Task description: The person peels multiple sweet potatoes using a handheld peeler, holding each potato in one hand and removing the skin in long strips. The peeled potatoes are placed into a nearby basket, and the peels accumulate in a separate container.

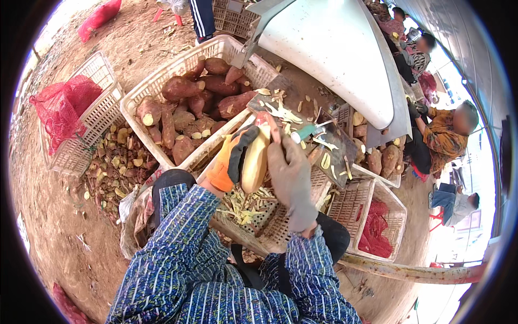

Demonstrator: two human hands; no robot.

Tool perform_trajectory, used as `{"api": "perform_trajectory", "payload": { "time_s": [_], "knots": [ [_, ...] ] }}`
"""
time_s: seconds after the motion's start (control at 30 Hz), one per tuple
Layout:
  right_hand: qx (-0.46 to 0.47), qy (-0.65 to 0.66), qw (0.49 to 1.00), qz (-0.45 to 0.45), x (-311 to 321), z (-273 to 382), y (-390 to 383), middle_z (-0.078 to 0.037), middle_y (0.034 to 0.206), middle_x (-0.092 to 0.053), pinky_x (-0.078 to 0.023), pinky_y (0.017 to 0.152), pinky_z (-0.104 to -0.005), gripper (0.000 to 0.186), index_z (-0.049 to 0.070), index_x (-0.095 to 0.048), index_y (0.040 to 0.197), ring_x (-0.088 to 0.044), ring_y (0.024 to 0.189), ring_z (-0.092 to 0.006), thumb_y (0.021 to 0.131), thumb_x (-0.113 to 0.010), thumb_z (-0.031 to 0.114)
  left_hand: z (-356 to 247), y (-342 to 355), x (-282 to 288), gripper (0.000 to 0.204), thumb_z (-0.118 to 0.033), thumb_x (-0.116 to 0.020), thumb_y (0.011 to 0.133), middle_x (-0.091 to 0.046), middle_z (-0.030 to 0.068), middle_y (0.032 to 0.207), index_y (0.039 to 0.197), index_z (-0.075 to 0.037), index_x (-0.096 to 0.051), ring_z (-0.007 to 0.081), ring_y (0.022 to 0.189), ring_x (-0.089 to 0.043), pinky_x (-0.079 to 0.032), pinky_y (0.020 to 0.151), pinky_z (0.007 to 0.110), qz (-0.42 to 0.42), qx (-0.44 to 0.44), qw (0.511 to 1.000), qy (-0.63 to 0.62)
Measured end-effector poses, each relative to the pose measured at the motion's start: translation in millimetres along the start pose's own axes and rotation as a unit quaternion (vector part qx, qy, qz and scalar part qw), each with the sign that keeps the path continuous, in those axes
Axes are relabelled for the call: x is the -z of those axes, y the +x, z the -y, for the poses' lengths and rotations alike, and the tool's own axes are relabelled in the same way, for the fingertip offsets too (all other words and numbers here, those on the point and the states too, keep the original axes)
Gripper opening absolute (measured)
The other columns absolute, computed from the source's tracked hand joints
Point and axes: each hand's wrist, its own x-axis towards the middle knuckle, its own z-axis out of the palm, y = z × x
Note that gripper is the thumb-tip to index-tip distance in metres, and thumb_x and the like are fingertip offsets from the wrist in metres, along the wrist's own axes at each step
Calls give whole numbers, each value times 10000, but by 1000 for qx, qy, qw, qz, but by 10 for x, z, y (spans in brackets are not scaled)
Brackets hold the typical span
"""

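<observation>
The person's left hand (233,156), in an orange and black glove, has its fingers wrapped around a tuber (256,163) — pale and largely peeled, red at the far end — held above peelings (243,207). The grey-gloved right hand (291,174) is at the tuber's right side, fingers bent; what they grip cannot be told. Near them is a green handle (304,132) — ahead and left, a crate (211,146) of red-brown tubers (183,89).

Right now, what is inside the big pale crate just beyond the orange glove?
Reddish-brown tubers are piled inside the crate, a few showing pale cut spots. The upper ones cover whatever lies deeper, so the bottom cannot be seen.
</observation>
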Motion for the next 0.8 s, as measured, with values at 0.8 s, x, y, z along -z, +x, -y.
{"api": "perform_trajectory", "payload": {
  "time_s": [0.8],
  "knots": [
    [26,-21,998,49,-96,-215,-794,-118,1021,-667,-507,683,-313,347,33,-625,1300,-618,804,-173,996,-566,190,-242,419,101,435,-451,-493,1033,-687,104,933,1137,-48,-619,209,805,-673,-559,730,348,-149,346,732,-568]
  ]
}}
